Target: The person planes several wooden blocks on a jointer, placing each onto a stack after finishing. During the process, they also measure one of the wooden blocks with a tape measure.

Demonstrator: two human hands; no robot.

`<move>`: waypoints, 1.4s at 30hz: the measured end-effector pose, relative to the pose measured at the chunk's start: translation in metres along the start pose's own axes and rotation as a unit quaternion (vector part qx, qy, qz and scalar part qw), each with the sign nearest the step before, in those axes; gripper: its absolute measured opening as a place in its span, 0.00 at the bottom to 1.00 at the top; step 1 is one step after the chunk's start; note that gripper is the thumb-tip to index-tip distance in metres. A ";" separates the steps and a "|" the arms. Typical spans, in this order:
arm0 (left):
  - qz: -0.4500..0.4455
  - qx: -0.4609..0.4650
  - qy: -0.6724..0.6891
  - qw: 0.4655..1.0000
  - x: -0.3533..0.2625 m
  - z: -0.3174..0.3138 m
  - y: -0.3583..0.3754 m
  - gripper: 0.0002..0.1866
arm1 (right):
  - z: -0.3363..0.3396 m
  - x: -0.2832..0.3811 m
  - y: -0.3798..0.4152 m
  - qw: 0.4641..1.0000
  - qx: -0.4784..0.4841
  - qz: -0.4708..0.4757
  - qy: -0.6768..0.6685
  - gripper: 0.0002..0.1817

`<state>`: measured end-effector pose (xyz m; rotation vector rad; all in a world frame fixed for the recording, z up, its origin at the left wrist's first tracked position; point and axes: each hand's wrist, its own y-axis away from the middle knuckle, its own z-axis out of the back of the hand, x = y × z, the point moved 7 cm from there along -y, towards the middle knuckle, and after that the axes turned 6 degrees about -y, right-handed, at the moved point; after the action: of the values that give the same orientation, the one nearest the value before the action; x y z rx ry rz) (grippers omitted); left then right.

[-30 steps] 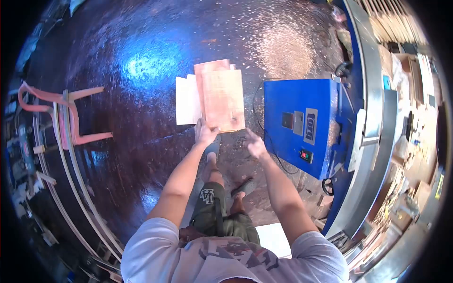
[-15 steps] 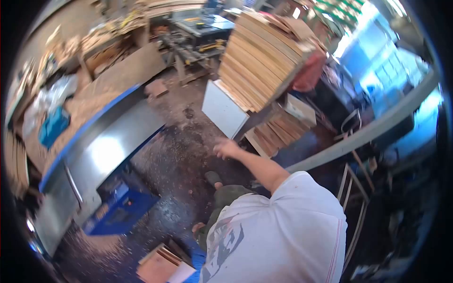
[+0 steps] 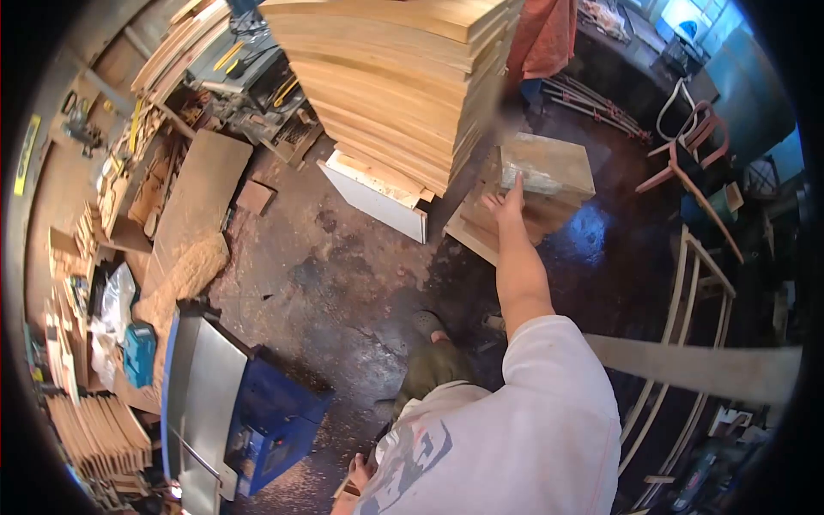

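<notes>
My right hand (image 3: 506,199) reaches out with fingers apart, its fingertips at the near side of a low stack of brown boards (image 3: 558,163). A shiny clear patch, like plastic wrap or tape, shows on the stack where the index finger points. Low in the view, my left hand (image 3: 360,472) is partly hidden by my shirt. Its fingers close on a piece of wood (image 3: 347,489), of which only a pale edge shows. Left of the low stack rises a tall pile of wooden planks (image 3: 386,103), resting above a white panel (image 3: 378,202).
A blue machine with a long metal bed (image 3: 206,386) stands at the lower left. Wood pieces (image 3: 99,433) and a teal case (image 3: 138,354) lie beyond it. A grey beam (image 3: 695,365) crosses at right, near curved wooden frames (image 3: 678,326) and a pink chair (image 3: 691,154).
The view has swung right and come closer to the plank pile. My right hand has moved from open air to the low board stack. Boards seen at the lower left are now mostly out of view.
</notes>
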<state>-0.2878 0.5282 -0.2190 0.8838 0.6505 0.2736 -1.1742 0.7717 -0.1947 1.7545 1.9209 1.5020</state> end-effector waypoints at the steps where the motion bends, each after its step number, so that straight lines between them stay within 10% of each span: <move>1: -0.004 -0.017 0.001 1.000 -0.020 0.000 0.014 0.21 | -0.005 0.005 -0.018 1.000 -0.023 0.007 -0.002 0.66; 9: 0.000 -0.070 -0.009 0.997 -0.025 0.033 -0.041 0.22 | -0.001 0.027 -0.028 0.972 -0.217 0.062 0.065 0.57; 13: -0.048 -0.018 -0.114 0.992 -0.125 0.009 -0.003 0.25 | 0.028 0.067 -0.009 0.983 -0.160 0.067 0.059 0.50; 21: -0.155 -0.045 -0.064 0.985 -0.141 -0.011 -0.042 0.36 | 0.029 0.127 0.058 0.993 0.019 0.114 -0.012 0.38; 27: -0.228 0.163 0.096 0.955 -0.209 -0.034 -0.071 0.19 | 0.063 0.037 0.235 0.991 0.113 0.070 0.002 0.32; 31: -0.249 0.248 0.082 0.932 -0.329 -0.056 0.020 0.42 | 0.104 -0.029 0.325 0.978 0.158 -0.006 0.137 0.28; 36: -0.269 0.421 0.171 0.849 -0.393 -0.072 0.066 0.40 | 0.148 -0.118 0.402 0.930 0.225 -0.186 0.222 0.24; 42: -0.205 0.377 0.201 0.881 -0.382 -0.018 0.092 0.37 | 0.146 -0.193 0.469 0.831 0.349 -0.271 0.338 0.25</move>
<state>-0.5920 0.4137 0.0021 1.4137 1.3624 -0.2154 -0.6999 0.6132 -0.0254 0.6161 3.2698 1.3679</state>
